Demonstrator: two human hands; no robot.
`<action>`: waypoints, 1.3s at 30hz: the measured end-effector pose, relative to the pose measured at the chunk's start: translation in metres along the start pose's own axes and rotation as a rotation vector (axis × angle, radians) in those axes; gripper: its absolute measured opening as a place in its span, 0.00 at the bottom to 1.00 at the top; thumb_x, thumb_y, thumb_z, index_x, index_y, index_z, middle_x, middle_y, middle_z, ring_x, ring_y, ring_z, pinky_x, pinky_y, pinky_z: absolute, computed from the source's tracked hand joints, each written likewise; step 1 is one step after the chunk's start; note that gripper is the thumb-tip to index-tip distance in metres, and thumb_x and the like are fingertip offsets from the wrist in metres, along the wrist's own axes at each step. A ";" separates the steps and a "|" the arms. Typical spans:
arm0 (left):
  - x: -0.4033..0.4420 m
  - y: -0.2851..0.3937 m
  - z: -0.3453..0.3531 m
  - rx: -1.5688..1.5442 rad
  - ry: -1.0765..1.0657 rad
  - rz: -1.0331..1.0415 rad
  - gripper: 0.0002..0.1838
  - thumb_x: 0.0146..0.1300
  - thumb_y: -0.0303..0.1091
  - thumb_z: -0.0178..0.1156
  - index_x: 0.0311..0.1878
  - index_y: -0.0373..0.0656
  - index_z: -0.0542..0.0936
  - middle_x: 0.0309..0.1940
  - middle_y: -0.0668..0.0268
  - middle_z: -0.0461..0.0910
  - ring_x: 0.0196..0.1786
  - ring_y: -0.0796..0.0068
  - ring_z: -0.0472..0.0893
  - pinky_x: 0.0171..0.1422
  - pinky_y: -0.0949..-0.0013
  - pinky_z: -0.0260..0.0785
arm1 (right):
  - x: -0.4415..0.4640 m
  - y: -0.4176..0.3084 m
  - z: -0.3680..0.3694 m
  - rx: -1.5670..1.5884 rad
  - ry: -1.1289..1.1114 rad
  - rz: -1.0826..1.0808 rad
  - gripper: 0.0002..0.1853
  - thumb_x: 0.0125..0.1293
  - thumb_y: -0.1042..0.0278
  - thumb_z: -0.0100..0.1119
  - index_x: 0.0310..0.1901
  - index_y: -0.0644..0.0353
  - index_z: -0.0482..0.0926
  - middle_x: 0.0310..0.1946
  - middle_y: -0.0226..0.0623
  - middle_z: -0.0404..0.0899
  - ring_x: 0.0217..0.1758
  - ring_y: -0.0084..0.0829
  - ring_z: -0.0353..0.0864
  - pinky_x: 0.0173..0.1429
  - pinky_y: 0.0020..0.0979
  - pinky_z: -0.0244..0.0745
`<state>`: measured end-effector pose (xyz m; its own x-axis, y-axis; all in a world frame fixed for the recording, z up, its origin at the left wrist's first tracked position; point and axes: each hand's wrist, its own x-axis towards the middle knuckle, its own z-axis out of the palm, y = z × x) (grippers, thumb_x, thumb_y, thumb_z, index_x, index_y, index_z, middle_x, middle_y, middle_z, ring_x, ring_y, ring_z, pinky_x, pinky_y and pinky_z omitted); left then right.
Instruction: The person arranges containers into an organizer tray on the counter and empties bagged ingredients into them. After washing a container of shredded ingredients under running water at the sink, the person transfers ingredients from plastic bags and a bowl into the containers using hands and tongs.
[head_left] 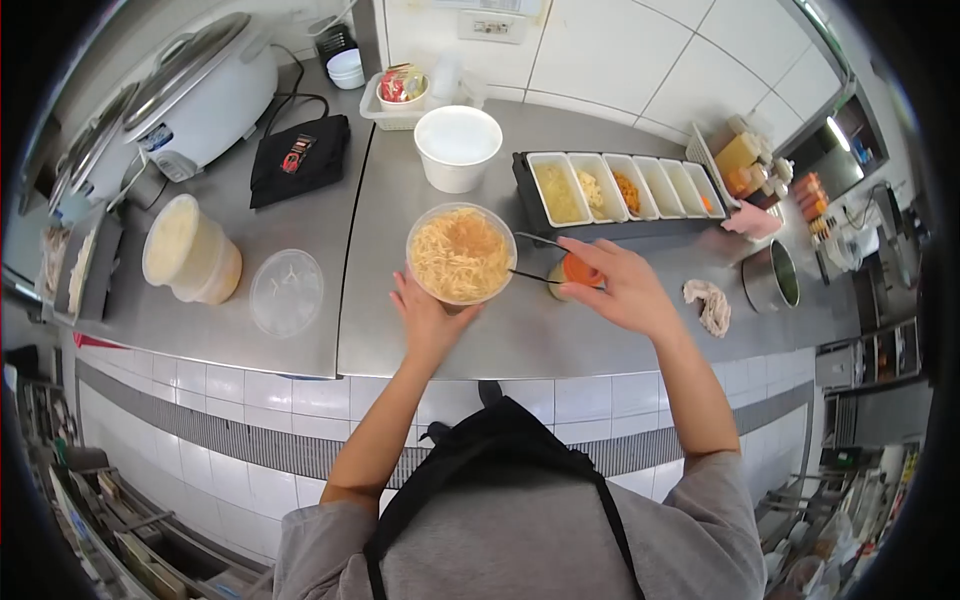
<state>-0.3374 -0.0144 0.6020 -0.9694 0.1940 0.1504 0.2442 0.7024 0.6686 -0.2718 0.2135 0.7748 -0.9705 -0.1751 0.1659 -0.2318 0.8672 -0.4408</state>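
Observation:
My left hand (432, 315) is wrapped around the lower side of a clear round tub (412, 262) filled with pale shredded food (460, 255), which looks browner toward the top. In my right hand (625, 285) is a pair of dark tongs (535, 276), held between thumb and fingers. The tips of the tongs are apart and reach the tub's right rim. Below the right hand stands a small container with an orange top (578, 270), partly hidden by the fingers. Just behind the tub is a white round bucket (458, 150).
A black holder (640, 233) with several white food compartments stands at the back right. A crumpled cloth (708, 305) and a metal pot (770, 274) lie farther right. To the left are a clear lid (287, 292), stacked tubs (192, 250), a folded black cloth (298, 160) and a rice cooker (205, 95).

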 end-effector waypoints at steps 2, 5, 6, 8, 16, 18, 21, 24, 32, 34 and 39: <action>-0.004 0.013 0.016 -0.042 0.060 -0.027 0.59 0.40 0.48 0.71 0.67 0.35 0.43 0.68 0.46 0.40 0.69 0.36 0.38 0.67 0.37 0.32 | 0.016 0.009 -0.001 -0.244 -0.076 -0.130 0.26 0.53 0.54 0.60 0.53 0.56 0.72 0.27 0.34 0.73 0.27 0.33 0.75 0.30 0.34 0.70; -0.008 0.027 0.036 -0.039 0.089 -0.052 0.60 0.42 0.46 0.69 0.67 0.30 0.37 0.68 0.42 0.37 0.69 0.37 0.35 0.68 0.38 0.30 | 0.042 0.006 -0.001 -0.457 -0.277 -0.119 0.27 0.53 0.52 0.59 0.53 0.55 0.72 0.31 0.35 0.76 0.33 0.37 0.78 0.33 0.37 0.72; -0.009 0.031 0.041 -0.024 0.087 -0.059 0.60 0.43 0.45 0.69 0.66 0.29 0.36 0.68 0.42 0.36 0.70 0.37 0.35 0.68 0.39 0.29 | 0.050 0.006 0.000 -0.500 -0.315 -0.110 0.26 0.53 0.51 0.59 0.52 0.55 0.73 0.32 0.35 0.76 0.34 0.37 0.78 0.33 0.37 0.72; -0.013 0.039 0.051 -0.046 0.087 -0.063 0.58 0.44 0.42 0.68 0.67 0.30 0.36 0.68 0.42 0.36 0.70 0.37 0.35 0.68 0.38 0.29 | 0.062 0.010 0.005 -0.587 -0.389 -0.093 0.25 0.53 0.49 0.59 0.49 0.55 0.75 0.33 0.35 0.76 0.34 0.37 0.79 0.34 0.36 0.73; -0.035 0.045 0.035 0.066 0.196 -0.062 0.50 0.46 0.38 0.65 0.68 0.36 0.45 0.68 0.46 0.40 0.70 0.40 0.39 0.67 0.37 0.31 | 0.080 0.046 0.028 -0.481 -0.499 -0.322 0.16 0.56 0.54 0.57 0.42 0.53 0.79 0.27 0.33 0.78 0.34 0.36 0.78 0.35 0.35 0.73; -0.039 0.044 0.024 0.080 0.273 -0.044 0.46 0.47 0.37 0.64 0.67 0.38 0.50 0.68 0.47 0.42 0.70 0.42 0.41 0.67 0.38 0.31 | 0.084 0.047 0.017 -0.418 -0.471 -0.347 0.15 0.56 0.55 0.56 0.41 0.53 0.80 0.28 0.33 0.78 0.34 0.37 0.79 0.36 0.36 0.73; -0.045 0.024 0.016 0.062 0.443 -0.058 0.37 0.49 0.31 0.61 0.64 0.40 0.58 0.68 0.48 0.46 0.70 0.47 0.46 0.69 0.43 0.33 | 0.090 0.053 0.004 -0.328 -0.446 -0.347 0.14 0.57 0.55 0.55 0.41 0.52 0.80 0.28 0.34 0.79 0.34 0.37 0.78 0.37 0.37 0.73; -0.043 0.014 0.016 -0.132 0.605 -0.118 0.31 0.50 0.26 0.58 0.60 0.40 0.62 0.67 0.49 0.48 0.69 0.47 0.49 0.70 0.48 0.37 | 0.097 0.062 -0.008 -0.236 -0.447 -0.341 0.16 0.58 0.53 0.55 0.44 0.51 0.80 0.27 0.35 0.78 0.33 0.37 0.78 0.36 0.37 0.71; -0.042 0.018 0.019 0.008 0.562 -0.161 0.29 0.49 0.27 0.59 0.57 0.43 0.66 0.67 0.50 0.50 0.69 0.46 0.49 0.69 0.42 0.35 | 0.117 0.086 -0.048 0.067 -0.400 -0.237 0.17 0.55 0.54 0.59 0.43 0.53 0.80 0.21 0.39 0.76 0.24 0.35 0.74 0.30 0.33 0.67; -0.043 0.017 0.021 0.004 0.557 -0.155 0.28 0.49 0.27 0.59 0.56 0.43 0.67 0.67 0.50 0.50 0.69 0.46 0.50 0.69 0.43 0.35 | 0.120 0.093 -0.063 0.040 -0.369 -0.123 0.17 0.55 0.55 0.60 0.43 0.54 0.80 0.21 0.40 0.76 0.23 0.35 0.73 0.30 0.32 0.66; -0.041 0.019 0.021 -0.039 0.565 -0.139 0.27 0.49 0.27 0.59 0.55 0.42 0.68 0.66 0.50 0.51 0.68 0.48 0.53 0.69 0.43 0.36 | 0.121 0.134 -0.069 -0.107 -0.263 -0.056 0.17 0.56 0.54 0.58 0.39 0.58 0.81 0.23 0.43 0.77 0.27 0.38 0.76 0.33 0.35 0.69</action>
<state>-0.2924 0.0052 0.5932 -0.8572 -0.3018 0.4173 0.1229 0.6671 0.7348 -0.4153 0.3410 0.7968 -0.9434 -0.3274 -0.0532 -0.2911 0.8943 -0.3399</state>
